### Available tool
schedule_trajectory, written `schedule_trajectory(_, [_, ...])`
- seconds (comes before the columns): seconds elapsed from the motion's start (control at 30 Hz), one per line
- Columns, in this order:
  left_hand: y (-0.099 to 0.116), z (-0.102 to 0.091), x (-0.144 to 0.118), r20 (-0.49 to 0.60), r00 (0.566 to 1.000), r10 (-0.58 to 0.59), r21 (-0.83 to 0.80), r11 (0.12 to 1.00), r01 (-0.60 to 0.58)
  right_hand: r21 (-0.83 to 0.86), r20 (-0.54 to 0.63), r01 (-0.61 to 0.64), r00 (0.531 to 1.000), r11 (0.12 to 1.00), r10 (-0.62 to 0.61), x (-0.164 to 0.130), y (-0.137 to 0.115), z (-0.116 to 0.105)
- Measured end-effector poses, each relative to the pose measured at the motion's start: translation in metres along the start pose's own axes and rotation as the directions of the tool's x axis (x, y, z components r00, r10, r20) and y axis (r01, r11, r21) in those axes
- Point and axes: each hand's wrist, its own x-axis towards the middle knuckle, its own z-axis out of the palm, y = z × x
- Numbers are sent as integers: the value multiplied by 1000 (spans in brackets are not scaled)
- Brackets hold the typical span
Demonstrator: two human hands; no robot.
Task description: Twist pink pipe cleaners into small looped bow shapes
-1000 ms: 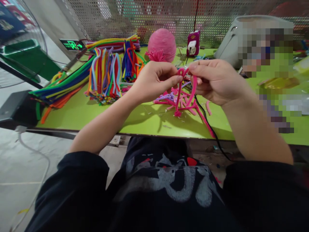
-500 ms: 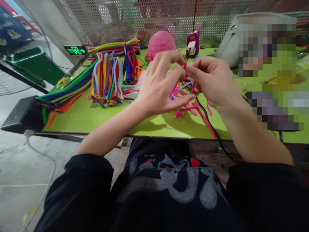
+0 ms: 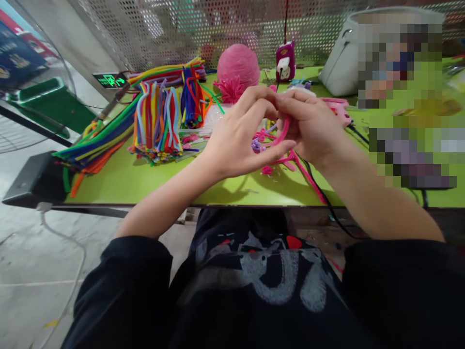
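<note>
Nearest, well in front of the pink ball [image 3: 239, 68], the wearer's dark shirt [image 3: 250, 286] borders the green table [image 3: 203, 194]; a loose pink strip [image 3: 311, 180] lies on the table, in front and to the right of the ball. The left hand [image 3: 238, 140], raised directly before the ball, has its fingers curled and its thumb standing apart. The right hand [image 3: 314, 121], before the ball and to its right, has thumb and fingers pinched on a curved pink stem [image 3: 285, 130], which hangs below their tips and bends towards the left thumb, within the gap between that thumb and the curled fingers (whether the left fingertips also grip it cannot be told). Farther off, a multicoloured bundle [image 3: 156, 126] stands left of the ball, a purple socket [image 3: 286, 60] right of it, a perforated panel [image 3: 203, 24] behind it
</note>
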Motion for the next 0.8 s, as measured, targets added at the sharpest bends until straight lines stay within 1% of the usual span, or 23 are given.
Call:
schedule_trajectory(0.1, [3, 0, -2, 34, 999, -22, -28, 999, 23, 26, -13, 25, 1000, 999, -24, -5, 5, 8])
schedule_trajectory(0.17, [1, 3, -3, 52, 998, -30, -14, 999, 31, 34, -19, 30, 999, 999, -29, -7, 9, 11])
schedule_trajectory(0.23, [0, 7, -4, 40, 998, -53, 29, 998, 52, 50, -26, 31, 999, 998, -29, -8, 13, 13])
schedule_trajectory(0.3, [0, 12, -4, 4, 996, -91, 73, 993, 90, 78, -23, 54, 998, 996, -52, -8, 17, 15])
schedule_trajectory(0.37, [-1, 15, -4, -25, 992, -123, 84, 989, 125, 88, -8, 70, 998, 994, -69, -9, 18, 16])
schedule_trajectory(0.4, [-2, 15, -3, -25, 992, -125, 74, 989, 126, 97, -12, 52, 999, 994, -52, -9, 18, 17])
schedule_trajectory(0.47, [-7, 12, -2, 10, 996, -94, 56, 994, 93, 129, -34, -41, 998, 991, 46, -8, 14, 17])
schedule_trajectory(0.53, [-14, 8, 0, 66, 997, -42, 62, 997, 38, 166, -58, -152, 985, 974, 164, -5, 9, 15])
schedule_trajectory(0.6, [-22, 6, 0, 96, 995, -11, 57, 998, 5, 166, -49, -223, 971, 961, 234, -2, 2, 11])
schedule_trajectory(0.67, [-28, 5, 1, 97, 995, 20, 29, 999, -23, 128, -10, -251, 967, 959, 255, 2, -2, 7])
schedule_trajectory(0.7, [-30, 5, 0, 80, 996, 49, 29, 998, -51, 105, 8, -254, 967, 961, 255, 3, -3, 5])
schedule_trajectory(0.8, [-27, 4, -1, -13, 989, 146, 143, 979, -142, 37, 39, -247, 969, 968, 246, 4, -3, 2])
